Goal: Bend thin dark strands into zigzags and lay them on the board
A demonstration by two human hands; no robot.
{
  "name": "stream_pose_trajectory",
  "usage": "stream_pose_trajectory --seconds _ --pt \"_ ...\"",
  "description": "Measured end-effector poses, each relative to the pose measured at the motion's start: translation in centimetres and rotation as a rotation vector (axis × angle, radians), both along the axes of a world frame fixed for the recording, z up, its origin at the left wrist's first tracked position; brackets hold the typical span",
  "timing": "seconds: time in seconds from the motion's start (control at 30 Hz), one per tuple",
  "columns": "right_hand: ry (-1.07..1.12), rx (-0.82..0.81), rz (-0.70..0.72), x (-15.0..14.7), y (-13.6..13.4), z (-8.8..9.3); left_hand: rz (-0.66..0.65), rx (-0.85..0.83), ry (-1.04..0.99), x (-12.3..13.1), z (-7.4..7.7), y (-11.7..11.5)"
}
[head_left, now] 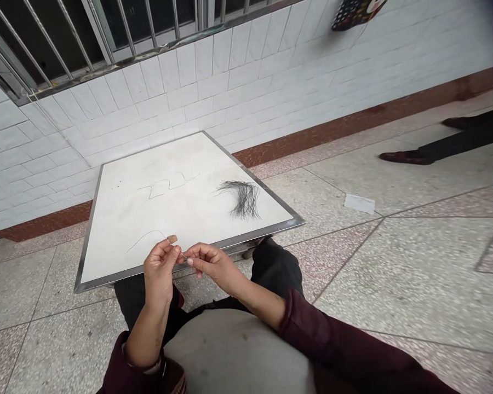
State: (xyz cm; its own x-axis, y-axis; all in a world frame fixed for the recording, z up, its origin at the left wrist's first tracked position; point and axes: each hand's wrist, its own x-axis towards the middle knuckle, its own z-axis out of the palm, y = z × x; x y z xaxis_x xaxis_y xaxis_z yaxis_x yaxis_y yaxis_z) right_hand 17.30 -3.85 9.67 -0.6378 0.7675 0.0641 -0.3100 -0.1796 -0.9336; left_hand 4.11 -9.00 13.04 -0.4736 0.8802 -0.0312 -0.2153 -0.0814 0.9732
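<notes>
Over the near edge of the white board (107, 230), my left hand (161, 268) pinches a thin dark wire (145, 234) between thumb and fingers. Its long curved end reaches out to the left above the board. A tan wrap, like tape, covers a fingertip of that hand. My right hand (213, 265) is closed beside it, thumb and index finger pinching the wire's other end. Farther back on the board lie zigzag-bent wires (170, 186). A loose heap of thin dark wires (245, 200) lies toward the board's right side.
The board has a grey metal rim (271, 197) and sits just above my knees. Behind it rises a white tiled wall (181, 82) with a barred window (107, 33). A white paper (359, 203) lies on the floor at right, near another person's shoes (406, 157).
</notes>
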Motion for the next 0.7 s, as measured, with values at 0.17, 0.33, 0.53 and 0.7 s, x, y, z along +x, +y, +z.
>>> stream_pose_trajectory --seconds 0.17,0.33,0.53,0.7 --pt "0.035 -0.055 -0.019 -0.03 0.19 0.0 0.002 0.007 -0.05 0.0 -0.2 0.12" --pt "-0.047 0.0 -0.011 0.23 0.1 0.4 0.021 -0.013 0.006 -0.13 -0.02 0.09" --pt "-0.056 0.042 -0.012 0.26 0.11 0.45 0.024 -0.037 0.107 -0.33 0.3 -0.03" --pt "-0.024 0.015 0.006 0.19 0.23 0.34 0.036 -0.039 0.123 -0.38 0.36 -0.07"
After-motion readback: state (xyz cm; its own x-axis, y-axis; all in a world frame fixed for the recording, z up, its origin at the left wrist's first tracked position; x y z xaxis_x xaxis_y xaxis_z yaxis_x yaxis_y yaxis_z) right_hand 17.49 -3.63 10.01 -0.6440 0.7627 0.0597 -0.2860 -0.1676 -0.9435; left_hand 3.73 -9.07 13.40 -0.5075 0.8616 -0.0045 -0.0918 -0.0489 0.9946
